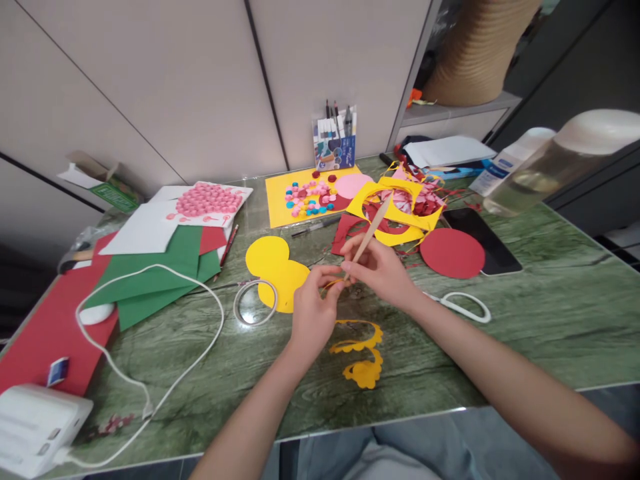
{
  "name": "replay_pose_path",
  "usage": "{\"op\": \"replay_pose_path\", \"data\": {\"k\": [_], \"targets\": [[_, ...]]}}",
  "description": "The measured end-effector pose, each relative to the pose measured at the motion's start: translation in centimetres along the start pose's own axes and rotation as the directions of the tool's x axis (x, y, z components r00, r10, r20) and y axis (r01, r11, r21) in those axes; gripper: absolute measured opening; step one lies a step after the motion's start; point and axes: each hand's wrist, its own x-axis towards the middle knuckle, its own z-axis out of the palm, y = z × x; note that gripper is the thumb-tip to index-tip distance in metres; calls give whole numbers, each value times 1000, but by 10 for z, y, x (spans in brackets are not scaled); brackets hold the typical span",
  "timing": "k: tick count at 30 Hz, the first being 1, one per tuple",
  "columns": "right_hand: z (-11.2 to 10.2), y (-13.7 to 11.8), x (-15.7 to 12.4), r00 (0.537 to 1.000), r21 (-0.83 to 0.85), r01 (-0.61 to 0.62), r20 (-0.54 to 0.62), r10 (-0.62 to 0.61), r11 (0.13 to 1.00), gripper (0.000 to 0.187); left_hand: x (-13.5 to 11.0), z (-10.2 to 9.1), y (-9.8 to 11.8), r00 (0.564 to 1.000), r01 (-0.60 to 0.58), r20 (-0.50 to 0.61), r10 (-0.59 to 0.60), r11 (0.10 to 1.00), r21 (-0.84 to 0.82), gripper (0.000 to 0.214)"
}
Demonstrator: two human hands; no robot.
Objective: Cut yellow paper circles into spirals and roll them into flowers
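My right hand is closed around a pale, pointed wooden stick, which slants up and to the right. My left hand pinches the end of an orange-yellow paper strip at the stick's lower end, so the fingertips of both hands meet there. A scalloped spiral of the same paper curls below the hands, close to the tabletop. Just left of my left hand are two overlapping yellow paper circles and a roll of clear tape. White-handled scissors lie partly behind my right forearm.
Cut yellow and red paper scraps, a red paper circle and a phone lie on the right. Coloured paper balls rest on a yellow sheet. On the left, a white cable loops over green sheets. Bottles stand far right.
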Motion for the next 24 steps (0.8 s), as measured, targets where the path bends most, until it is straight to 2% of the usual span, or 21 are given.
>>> {"op": "replay_pose_path", "data": {"k": [5,14,24], "targets": [[2,3,-1,1000,-55,-16,0,16,998,13,-1,0,-3,1000,-26,6,26,1000,1,15],[4,4,-1,998,-158,9,-56,-18,987,14,-1,-2,0,999,-36,15,36,999,6,20],[3,9,0,998,-153,38,-50,-46,987,13,2,0,-4,1000,2,-18,-1,1000,22,21]]}}
